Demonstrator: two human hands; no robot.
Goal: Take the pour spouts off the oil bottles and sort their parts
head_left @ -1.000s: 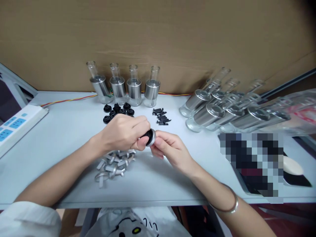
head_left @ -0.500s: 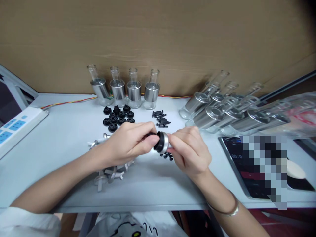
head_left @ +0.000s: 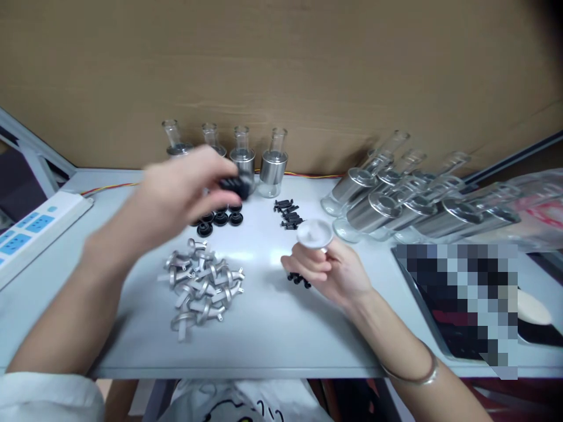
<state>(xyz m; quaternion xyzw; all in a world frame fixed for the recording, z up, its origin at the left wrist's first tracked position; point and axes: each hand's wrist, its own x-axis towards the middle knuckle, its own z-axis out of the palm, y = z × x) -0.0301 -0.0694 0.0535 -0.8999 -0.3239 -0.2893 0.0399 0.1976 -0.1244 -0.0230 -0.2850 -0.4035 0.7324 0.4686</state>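
Note:
My left hand, blurred by motion, is raised above the back left of the table. Its thumb and fingers are closed on a black ribbed stopper, in front of the bottles. Right of centre, my right hand has its fingers wrapped round a silver metal pour spout; the spout's round disc faces up, and the rest is hidden in the fist. Below my left hand are several black stoppers, partly covered by it. A pile of metal spouts lies nearer the front.
Glass bottles with steel sleeves stand along the back, and more bottles crowd the right. Small black pins and tiny black parts lie mid-table. A power strip is at left, a tablet at right.
My hands were together at the centre, the stopper against the spout. Now they are apart: the left has moved up and left with the stopper, the right has turned the spout's disc upward.

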